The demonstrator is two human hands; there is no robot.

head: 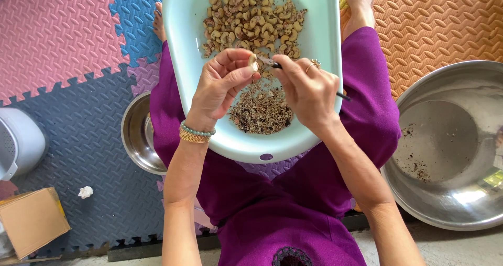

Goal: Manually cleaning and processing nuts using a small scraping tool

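Cashew nut (253, 63), pale and single, sits near the centre of the frame, pinched between thumb and fingertips of the left hand (220, 85) above the pale green basin (183, 46). Right hand (309, 90) is at 3 o'clock of the nut, its fingers pressed together around a thin dark tool (277, 65) whose tip meets the nut; the tool's other end shows past the hand at the basin's rim. A ring sits on one finger of the right hand; beaded and gold bracelets (195, 134) circle the left wrist. The basin rests on the person's lap, over purple cloth. Inside it, a heap of unpeeled cashews (251, 22) lies at 12 o'clock of the hands, and a pile of brown skin scraps (261, 110) lies at 6 o'clock. A small steel bowl (137, 135) sits at 9 o'clock of the basin, partly under the leg; a large steel bowl (450, 145) stands at 3 o'clock on the foam floor mat (78, 114)
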